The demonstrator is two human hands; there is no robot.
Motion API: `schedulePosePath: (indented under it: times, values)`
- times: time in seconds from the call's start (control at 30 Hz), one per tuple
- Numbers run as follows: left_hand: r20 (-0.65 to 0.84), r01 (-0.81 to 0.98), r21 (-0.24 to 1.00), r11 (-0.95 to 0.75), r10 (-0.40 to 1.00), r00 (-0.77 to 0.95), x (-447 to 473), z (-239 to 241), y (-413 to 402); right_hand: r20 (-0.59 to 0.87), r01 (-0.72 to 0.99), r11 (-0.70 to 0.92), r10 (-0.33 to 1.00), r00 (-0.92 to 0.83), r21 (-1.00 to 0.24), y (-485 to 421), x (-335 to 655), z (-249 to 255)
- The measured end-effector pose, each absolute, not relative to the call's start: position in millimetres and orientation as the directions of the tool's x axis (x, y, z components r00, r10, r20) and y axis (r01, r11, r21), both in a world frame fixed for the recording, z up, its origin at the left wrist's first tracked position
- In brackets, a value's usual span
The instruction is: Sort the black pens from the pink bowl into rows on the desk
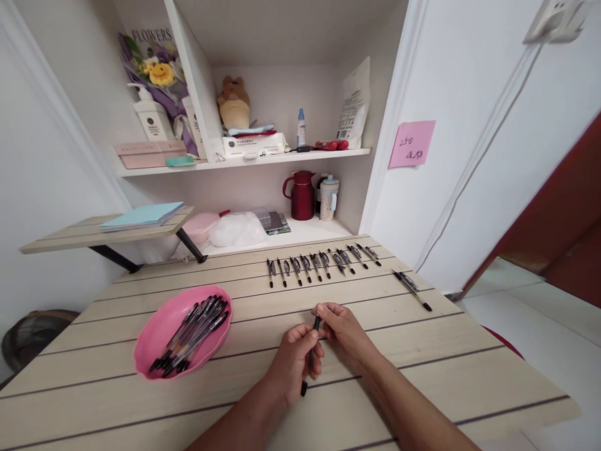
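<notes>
Over the front middle of the wooden table (253, 382), my left hand (298, 354) wraps round a slim black pen (304, 388), whose dark lower end pokes out beneath the fingers. My right hand (340, 329) pinches the upper end of the same pen, its thumb and fingertips close to the left thumb. Left of the hands sits a pink bowl (143, 338) with several black-ended clear pens (201, 332) in it. Beyond my hands, a row of pens with dark clips or caps beside them (307, 268) lies across the table. One more pen (413, 291) rests alone at the right.
Behind the table stands a white shelf (291, 156) with a red jug (302, 197) and a pale cup (328, 199). A small raised wooden stand (70, 235) carries blue paper (143, 215) at the left. A pink note (412, 144) is stuck to the wall.
</notes>
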State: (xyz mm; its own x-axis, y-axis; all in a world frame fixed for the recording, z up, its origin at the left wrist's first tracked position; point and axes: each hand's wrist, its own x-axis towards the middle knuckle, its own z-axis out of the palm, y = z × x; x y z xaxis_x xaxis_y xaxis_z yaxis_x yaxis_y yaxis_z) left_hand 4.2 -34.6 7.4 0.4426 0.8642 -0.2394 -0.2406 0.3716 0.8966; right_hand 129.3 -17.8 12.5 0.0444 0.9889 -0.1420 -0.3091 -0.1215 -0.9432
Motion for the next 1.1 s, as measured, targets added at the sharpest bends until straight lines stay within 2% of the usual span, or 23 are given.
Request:
schedulePosePath:
  times: [0.1,0.53,0.7,0.9,1.1]
  values:
    - [-0.245,-0.240,0.895,0.377,0.864,0.440,4.5,5.8,-34.8,-0.144,-0.294,-0.119,0.987,0.067,-0.948,-17.3,130.8,10.6]
    - [-0.228,-0.261,0.882,0.391,0.841,0.491,2.7,-1.3,-33.1,-0.157,-0.397,-0.170,0.985,-0.064,-0.902,-19.3,134.4,12.6]
    - [-0.242,-0.252,0.885,0.392,0.848,0.471,3.0,-1.9,-33.6,-0.202,-0.390,-0.200,0.979,-0.036,-0.899,-17.1,135.1,8.4]
    - [-0.238,-0.267,0.878,0.397,0.847,0.476,2.2,1.8,-33.8,-0.162,-0.437,-0.193,0.981,-0.109,-0.879,-15.9,134.9,8.1]
    - [-0.229,-0.262,0.881,0.394,0.840,0.492,1.7,2.3,-33.3,-0.159,-0.413,-0.173,0.985,-0.070,-0.894,-19.0,132.1,10.4]
